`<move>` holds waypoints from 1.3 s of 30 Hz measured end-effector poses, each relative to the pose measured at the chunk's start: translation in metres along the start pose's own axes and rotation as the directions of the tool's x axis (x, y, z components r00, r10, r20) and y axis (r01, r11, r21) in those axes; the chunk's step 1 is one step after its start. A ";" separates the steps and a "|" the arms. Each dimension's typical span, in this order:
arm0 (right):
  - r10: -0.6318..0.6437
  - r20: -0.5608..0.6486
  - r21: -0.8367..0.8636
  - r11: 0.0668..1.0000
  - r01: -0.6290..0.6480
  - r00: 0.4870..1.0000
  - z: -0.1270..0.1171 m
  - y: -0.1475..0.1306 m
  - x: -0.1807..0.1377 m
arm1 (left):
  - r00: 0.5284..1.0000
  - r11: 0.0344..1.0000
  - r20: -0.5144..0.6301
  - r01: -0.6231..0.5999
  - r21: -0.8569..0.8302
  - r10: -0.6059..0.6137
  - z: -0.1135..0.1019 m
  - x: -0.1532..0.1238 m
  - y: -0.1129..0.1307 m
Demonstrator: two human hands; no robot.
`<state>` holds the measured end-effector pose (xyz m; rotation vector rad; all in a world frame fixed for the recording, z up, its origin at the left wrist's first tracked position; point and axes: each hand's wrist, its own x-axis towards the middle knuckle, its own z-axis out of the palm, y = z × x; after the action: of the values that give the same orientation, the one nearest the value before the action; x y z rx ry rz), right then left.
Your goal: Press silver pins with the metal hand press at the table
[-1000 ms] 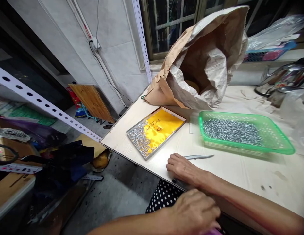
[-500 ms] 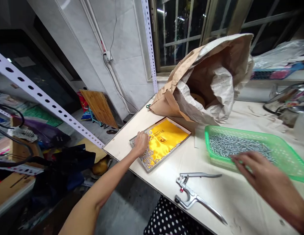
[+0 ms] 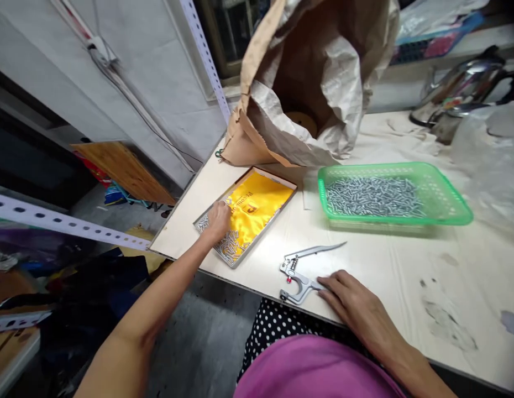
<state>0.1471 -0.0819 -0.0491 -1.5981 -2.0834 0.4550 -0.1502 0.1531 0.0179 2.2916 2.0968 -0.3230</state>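
My left hand [image 3: 218, 220] reaches into a shallow grey tray [image 3: 268, 225] lined with yellow cloth, its fingers down among the small metal pieces [image 3: 227, 245] heaped at the tray's near end. I cannot tell whether it grips any. My right hand [image 3: 351, 301] lies on the table's front edge, covering the lower handle of the metal snap pliers [image 3: 299, 270]. The pliers' upper handle points toward a green plastic basket [image 3: 439, 193] that holds several silver pieces.
A large crumpled brown paper sack [image 3: 319, 83] lies open behind the tray. A metal kettle [image 3: 456, 88] and clear plastic [image 3: 489, 160] are at the right rear. A perforated shelf rail [image 3: 66, 224] and clutter stand left of the white table [image 3: 406, 276].
My right hand has come back from the green basket onto the pliers' handle. My left hand stays in the yellow-lined tray. The camera has tilted down and shifted.
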 end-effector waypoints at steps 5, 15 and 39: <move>-0.003 0.061 -0.073 0.997 0.008 0.998 -0.005 -0.007 0.006 | 0.975 0.899 -0.135 -0.217 -0.381 0.178 -0.032 -0.056 0.036; -0.034 0.127 -0.189 0.980 0.058 0.991 -0.011 0.004 0.027 | 0.909 0.481 0.369 0.240 -0.843 0.193 0.017 -0.135 0.097; 0.012 0.134 -0.298 0.954 0.029 0.991 -0.012 0.001 0.027 | 0.872 0.763 0.439 0.130 -0.634 0.216 0.017 -0.119 0.110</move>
<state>0.1487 -0.0557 -0.0345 -1.7680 -2.3509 0.2572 -0.0530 0.0225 0.0067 1.6213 1.5530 -0.1175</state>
